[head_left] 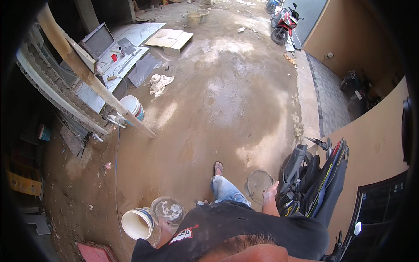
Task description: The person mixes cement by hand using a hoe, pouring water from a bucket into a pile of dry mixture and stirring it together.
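Observation:
My left hand (pixel 164 228) is low beside a white bucket (pixel 135 225), which is tilted with its mouth to the left. Its fingers are mostly hidden, so I cannot make out whether they grip the bucket. Just beyond is a round, see-through-looking basin (pixel 167 210) with pale grey matter inside. On the other side, my right hand (pixel 272 190) is held out with its fingers extended. A round, thin-rimmed thing (pixel 258 182), brownish-grey like the ground, is right by those fingers. I see no grip on it.
A parked motorbike (pixel 316 181) stands close at my right by the wall. Ahead on the left are a slanting bamboo pole (pixel 98 85), a second bucket (pixel 132 107) and a tile-topped surface (pixel 131 41). A thin cable (pixel 117 174) runs along the ground. A red motorbike (pixel 286 25) stands farther off.

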`<state>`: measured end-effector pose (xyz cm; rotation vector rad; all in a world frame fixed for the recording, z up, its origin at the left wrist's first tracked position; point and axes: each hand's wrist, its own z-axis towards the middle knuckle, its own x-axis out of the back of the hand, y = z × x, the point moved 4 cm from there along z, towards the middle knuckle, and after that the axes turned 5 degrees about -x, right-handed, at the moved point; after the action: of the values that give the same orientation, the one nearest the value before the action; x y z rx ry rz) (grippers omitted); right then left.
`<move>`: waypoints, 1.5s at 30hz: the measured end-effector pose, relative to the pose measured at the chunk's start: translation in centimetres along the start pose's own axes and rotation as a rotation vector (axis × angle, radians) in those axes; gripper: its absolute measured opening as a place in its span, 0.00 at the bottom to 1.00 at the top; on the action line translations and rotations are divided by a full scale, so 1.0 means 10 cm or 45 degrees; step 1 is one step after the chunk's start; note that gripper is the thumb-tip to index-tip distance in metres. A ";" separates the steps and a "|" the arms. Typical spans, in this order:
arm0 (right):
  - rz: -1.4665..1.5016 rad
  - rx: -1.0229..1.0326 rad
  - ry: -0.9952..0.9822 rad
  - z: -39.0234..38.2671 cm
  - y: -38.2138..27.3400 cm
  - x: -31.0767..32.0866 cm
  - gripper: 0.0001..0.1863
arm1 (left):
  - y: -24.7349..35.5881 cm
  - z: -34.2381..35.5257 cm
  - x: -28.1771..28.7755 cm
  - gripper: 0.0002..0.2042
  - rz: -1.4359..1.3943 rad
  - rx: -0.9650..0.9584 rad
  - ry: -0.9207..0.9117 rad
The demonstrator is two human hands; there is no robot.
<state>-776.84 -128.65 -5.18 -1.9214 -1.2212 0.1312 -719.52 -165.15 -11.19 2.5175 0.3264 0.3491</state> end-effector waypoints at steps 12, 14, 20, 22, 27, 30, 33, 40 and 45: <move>0.133 -0.171 -0.040 0.32 -1.25 -3.33 0.33 | 2.30 0.41 -4.56 0.20 -0.023 -0.006 0.152; 0.131 -0.178 -0.092 0.28 -1.52 -4.06 0.33 | 2.60 0.53 -5.32 0.20 -0.020 0.005 0.148; 0.177 -0.170 -0.163 0.11 -2.28 -6.33 0.32 | 3.57 1.13 -7.70 0.20 0.010 0.041 0.116; 0.196 -0.186 -0.163 0.00 -2.51 -7.04 0.31 | 4.00 1.31 -8.49 0.20 0.019 0.046 0.103; 0.221 -0.213 -0.133 -0.22 -3.21 -8.51 0.30 | 4.92 1.29 -10.25 0.19 0.074 0.063 0.138; 0.253 -0.202 -0.099 -0.18 -3.70 -9.35 0.30 | 5.27 1.46 -11.49 0.19 0.127 0.067 0.098; 0.247 -0.264 -0.127 -0.12 -3.92 -10.47 0.29 | 5.98 1.70 -12.42 0.19 0.120 -0.035 -0.017; 0.250 -0.266 -0.155 0.47 -5.23 -12.79 0.28 | 7.00 1.52 -15.24 0.19 0.222 -0.124 -0.001; 0.183 -0.273 -0.288 0.68 -6.20 -14.61 0.27 | 7.84 1.54 -17.05 0.21 0.162 -0.103 -0.051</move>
<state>-899.74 -228.86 -14.43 -2.2299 -1.2857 0.3115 -862.07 -288.08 -8.96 2.4679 0.1342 0.3537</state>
